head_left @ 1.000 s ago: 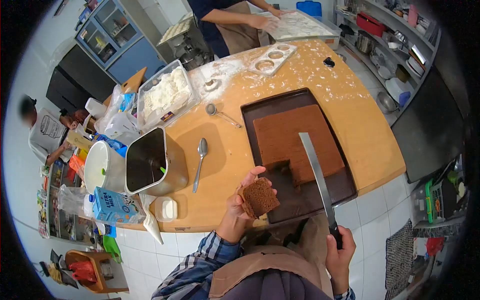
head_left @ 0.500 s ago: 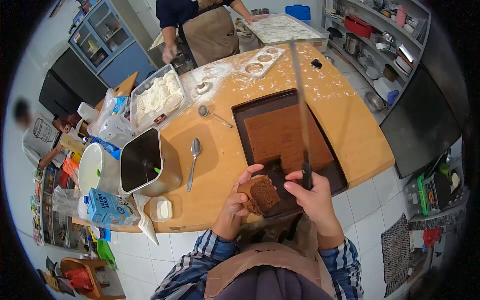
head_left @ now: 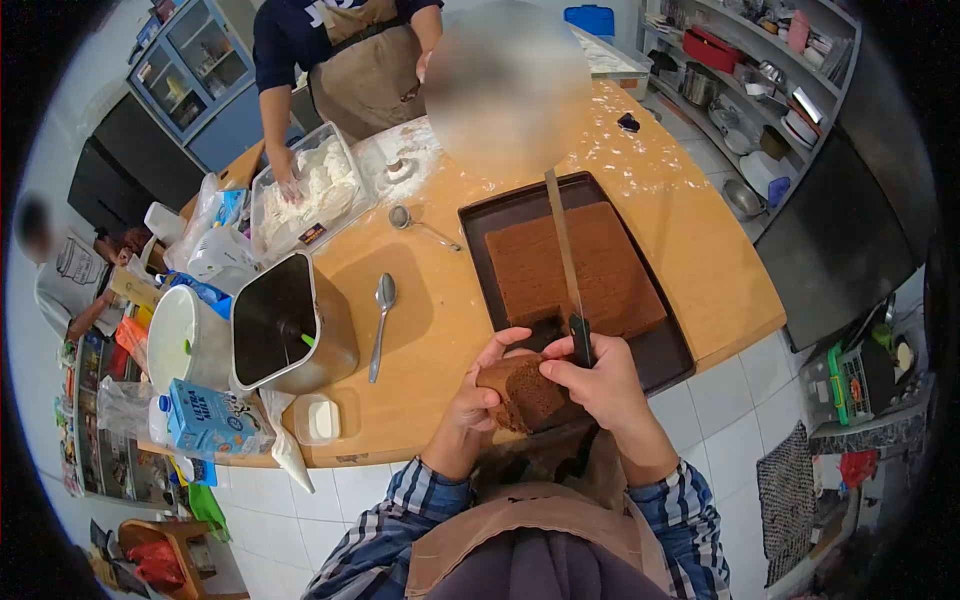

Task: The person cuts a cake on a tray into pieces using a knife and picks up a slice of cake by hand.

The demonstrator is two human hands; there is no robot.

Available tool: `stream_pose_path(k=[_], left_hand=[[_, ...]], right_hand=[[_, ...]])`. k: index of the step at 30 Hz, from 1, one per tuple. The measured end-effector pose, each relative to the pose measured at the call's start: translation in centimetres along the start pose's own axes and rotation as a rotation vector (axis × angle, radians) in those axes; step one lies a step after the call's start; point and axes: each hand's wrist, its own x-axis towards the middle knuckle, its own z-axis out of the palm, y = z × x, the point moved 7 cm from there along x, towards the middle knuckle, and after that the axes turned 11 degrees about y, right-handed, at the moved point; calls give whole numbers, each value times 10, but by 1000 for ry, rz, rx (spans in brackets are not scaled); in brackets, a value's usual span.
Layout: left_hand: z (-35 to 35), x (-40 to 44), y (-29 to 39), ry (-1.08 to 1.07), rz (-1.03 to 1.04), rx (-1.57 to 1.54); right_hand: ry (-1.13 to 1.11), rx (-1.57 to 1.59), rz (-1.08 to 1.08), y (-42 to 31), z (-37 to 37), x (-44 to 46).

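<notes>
My left hand [head_left: 478,395] is closed around a cut piece of chocolate cake [head_left: 522,392], held up over the table's near edge. In my right hand [head_left: 605,385] is a long knife [head_left: 564,240] with a black handle, its blade pointing away from me over the tray. My right thumb and fingertips touch the upper right edge of the cake piece. Beyond my hands lies the large chocolate sheet cake [head_left: 570,265] in a dark baking tray [head_left: 677,345]; its near left corner is cut out.
A spoon [head_left: 381,325], a small strainer [head_left: 401,217], a metal tin [head_left: 335,350], a milk carton [head_left: 205,415] and a small white tub [head_left: 318,420] stand left. Across the table, a person reaches into a flour box [head_left: 320,215]. Shelves [head_left: 770,60] stand right.
My right hand has moved left to the cake piece, and the knife has tilted left and lower over the sheet cake. The person opposite has shifted left, a hand now in the flour box.
</notes>
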Motion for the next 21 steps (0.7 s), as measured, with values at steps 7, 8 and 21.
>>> stream_pose_path(k=[7, 8, 21], left_hand=[[3, -2, 0, -6, -11, -5], [1, -2, 0, -12, -11, -19], [-4, -1, -1, -7, -21, -17]], right_hand=[[30, 18, 17, 4, 0, 1], [36, 25, 22, 3, 0, 0], [57, 57, -20, 4, -1, 1]])
